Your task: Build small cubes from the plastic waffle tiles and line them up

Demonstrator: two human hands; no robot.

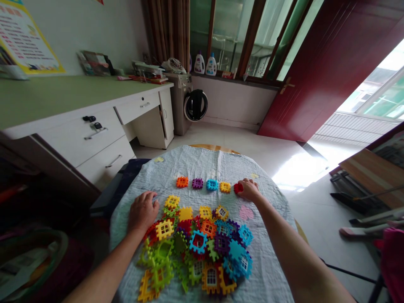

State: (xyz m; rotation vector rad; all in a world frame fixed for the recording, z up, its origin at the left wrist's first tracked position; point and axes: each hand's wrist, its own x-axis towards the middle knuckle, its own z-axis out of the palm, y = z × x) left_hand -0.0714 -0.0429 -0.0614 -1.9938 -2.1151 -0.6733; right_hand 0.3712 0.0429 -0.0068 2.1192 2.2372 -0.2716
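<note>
My right hand [249,189] has its fingers closed on a red building block [238,188] at the right end of a row on the cloth. Leftward in that row lie a yellow block [225,187], a blue block [212,184], a purple block [197,183] and an orange block [182,182], spaced apart. My left hand [143,212] rests palm down on the cloth, fingers stretched out and holding nothing, just left of a heap of interlocking plastic blocks [198,242]. The heap mixes yellow, green, blue, red, orange and purple pieces, some with window grids.
A pale blue cloth [261,252] covers the round table. Behind it stand a desk with drawers [94,136], a washing machine [181,105] with its door open, and a red door [303,75]. A dark chair [116,185] is at the left, a basket [59,252] lower left.
</note>
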